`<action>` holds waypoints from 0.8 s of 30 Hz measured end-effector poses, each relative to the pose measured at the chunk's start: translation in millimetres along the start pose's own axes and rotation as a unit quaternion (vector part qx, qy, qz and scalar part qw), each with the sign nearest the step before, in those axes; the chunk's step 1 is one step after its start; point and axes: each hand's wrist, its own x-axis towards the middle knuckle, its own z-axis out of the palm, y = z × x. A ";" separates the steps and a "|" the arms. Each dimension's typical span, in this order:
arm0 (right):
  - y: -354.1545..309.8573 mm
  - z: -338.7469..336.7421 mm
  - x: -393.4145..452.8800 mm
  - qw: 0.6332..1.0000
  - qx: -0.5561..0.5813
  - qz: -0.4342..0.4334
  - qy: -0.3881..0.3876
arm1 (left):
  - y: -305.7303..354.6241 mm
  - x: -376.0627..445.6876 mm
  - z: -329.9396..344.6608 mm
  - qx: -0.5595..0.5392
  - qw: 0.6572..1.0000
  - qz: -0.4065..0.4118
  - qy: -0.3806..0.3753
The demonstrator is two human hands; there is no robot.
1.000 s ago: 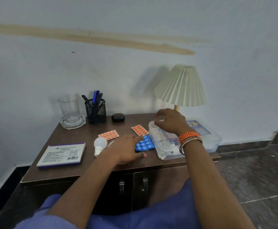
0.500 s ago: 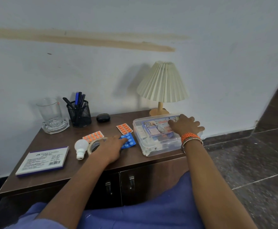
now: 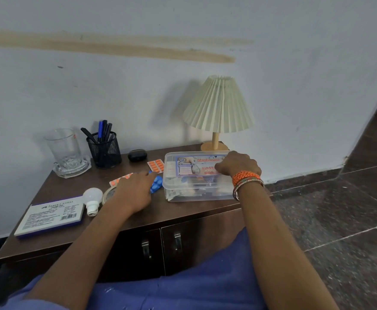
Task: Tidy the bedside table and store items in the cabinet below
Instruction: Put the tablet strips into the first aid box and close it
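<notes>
A clear plastic first aid box [image 3: 192, 189] with a printed lid stands on the right part of the brown bedside table [image 3: 178, 211]. My right hand [image 3: 236, 163], with bangles at the wrist, presses on the lid with bent fingers. My left hand [image 3: 133, 191] lies just left of the box, fingertips closed on a blue blister pack [image 3: 158, 182]. One orange blister pack [image 3: 156, 164] lies behind it and another [image 3: 119, 179] is partly hidden by my hand. The cabinet doors [image 3: 205, 238] below are shut.
A tape roll [image 3: 107, 194], white bulb [image 3: 92, 198] and flat Faber-Castell box [image 3: 51, 214] lie on the left. At the back stand a glass [image 3: 64, 148] on a glass dish, a mesh pen holder [image 3: 104, 151], a black case [image 3: 137, 155] and a lamp [image 3: 219, 108].
The box lid, held up a second ago, is now down on the box. My right hand moved onto it and bent its fingers. My left hand stays on the blue pack.
</notes>
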 end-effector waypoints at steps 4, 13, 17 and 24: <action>6.1 -2.9 -1.7 0.996 -0.033 -0.068 -0.051 | 14.8 -11.3 -15.4 -0.126 0.972 0.128 0.152; 74.7 -12.3 -47.2 0.919 -0.150 -0.363 -0.033 | 43.9 -7.4 8.2 0.140 0.965 0.172 0.137; 75.2 -3.1 -49.8 0.892 -0.259 -0.365 0.060 | 59.6 -8.3 -0.1 0.131 0.974 0.131 0.132; 42.2 17.3 -64.5 0.884 -0.362 -0.283 0.086 | 74.8 5.6 5.0 0.186 0.977 0.090 0.051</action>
